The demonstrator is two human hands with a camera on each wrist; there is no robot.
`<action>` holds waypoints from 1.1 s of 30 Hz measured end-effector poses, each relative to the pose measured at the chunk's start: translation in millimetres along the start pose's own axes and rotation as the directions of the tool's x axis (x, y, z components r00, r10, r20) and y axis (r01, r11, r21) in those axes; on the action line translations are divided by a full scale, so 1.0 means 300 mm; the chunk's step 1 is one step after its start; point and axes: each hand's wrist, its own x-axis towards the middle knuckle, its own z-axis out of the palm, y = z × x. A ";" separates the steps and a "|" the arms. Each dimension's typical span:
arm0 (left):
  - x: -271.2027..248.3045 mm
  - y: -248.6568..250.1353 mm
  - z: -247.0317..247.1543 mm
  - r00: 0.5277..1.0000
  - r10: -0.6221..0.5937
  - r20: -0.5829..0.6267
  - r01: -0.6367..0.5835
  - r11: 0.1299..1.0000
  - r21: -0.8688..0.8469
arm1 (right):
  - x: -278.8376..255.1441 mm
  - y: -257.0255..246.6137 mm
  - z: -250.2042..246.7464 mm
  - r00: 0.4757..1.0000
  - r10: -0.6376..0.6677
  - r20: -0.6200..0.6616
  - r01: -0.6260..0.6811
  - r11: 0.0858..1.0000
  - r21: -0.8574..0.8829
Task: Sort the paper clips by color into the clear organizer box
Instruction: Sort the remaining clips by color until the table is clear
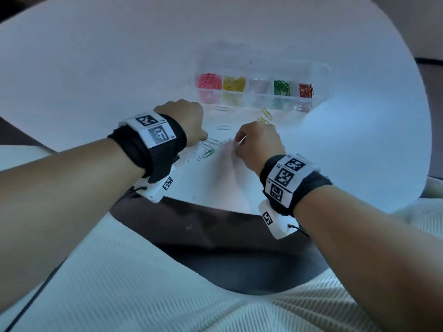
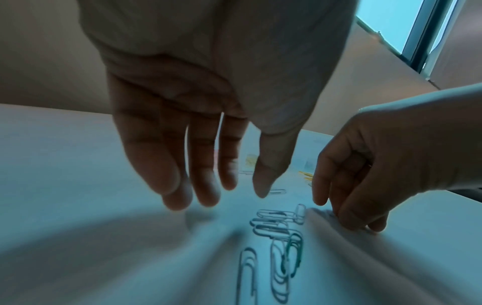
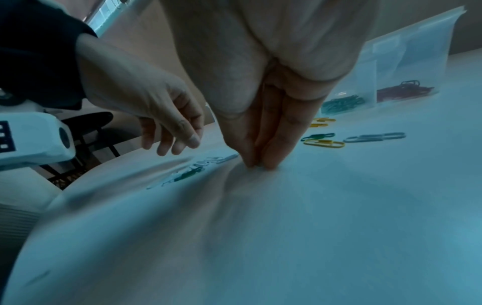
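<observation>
The clear organizer box lies at the far side of the white table, with pink, yellow, pale, green and red clips in separate compartments. Loose white clips and one green clip lie between my hands; the same heap shows in the left wrist view. Yellow clips lie nearer the box. My left hand hovers just above the table, fingers straight and empty. My right hand has its fingertips pinched together on the table beside the heap, and a thin yellowish clip sticks out of it.
The round table's near edge is just behind my wrists. One clip lies on the dark surface below it. In the right wrist view a yellow clip, a green one and a pale one lie before the box.
</observation>
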 end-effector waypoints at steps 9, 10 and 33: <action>-0.025 -0.022 0.047 0.987 -0.016 0.157 0.027 0.997 -0.068 | 0.010 0.005 0.000 0.990 0.089 0.108 -0.084 0.995 -0.053; -0.025 -0.022 0.048 0.988 -0.015 0.151 0.027 0.997 -0.079 | 0.010 0.008 0.003 0.991 0.084 0.107 -0.077 0.995 -0.065; 0.019 -0.038 0.041 0.998 0.056 -0.022 -0.060 0.948 -0.313 | 0.024 -0.016 -0.029 0.994 -0.022 0.110 0.000 0.981 0.193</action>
